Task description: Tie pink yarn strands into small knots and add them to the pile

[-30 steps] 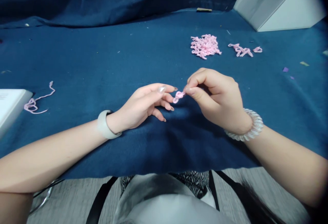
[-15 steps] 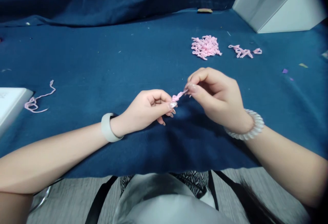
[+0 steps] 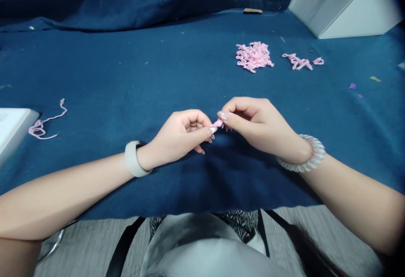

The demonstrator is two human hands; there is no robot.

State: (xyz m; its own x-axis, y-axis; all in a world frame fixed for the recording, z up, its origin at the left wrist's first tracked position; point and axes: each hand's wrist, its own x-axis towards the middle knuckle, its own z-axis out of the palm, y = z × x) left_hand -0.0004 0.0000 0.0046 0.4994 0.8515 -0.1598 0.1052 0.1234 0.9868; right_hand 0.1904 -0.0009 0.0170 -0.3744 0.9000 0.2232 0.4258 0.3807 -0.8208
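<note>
A small knotted piece of pink yarn (image 3: 218,123) is pinched between my two hands, above the near part of the blue cloth. My left hand (image 3: 186,134) grips one end between thumb and forefinger, the other fingers curled below. From the other side my right hand (image 3: 256,125) pinches it at the knot, thumb and forefinger pressed together. Most of the yarn is hidden by the fingertips. Beyond my right hand lies a pile of knotted pink yarn loops (image 3: 254,56), and right of it a smaller group of the same loops (image 3: 299,62).
Blue cloth (image 3: 133,82) covers the table. A loose pink strand (image 3: 41,128) lies at the left beside a white box-like object (image 3: 15,131). At the far right stands a grey-white box (image 3: 351,13). Small scraps, including a purple one (image 3: 352,86), lie at the right.
My right hand has come down and left, closer to my left hand, and now pinches at the knot instead of the stretched-out end. My left hand has hardly moved.
</note>
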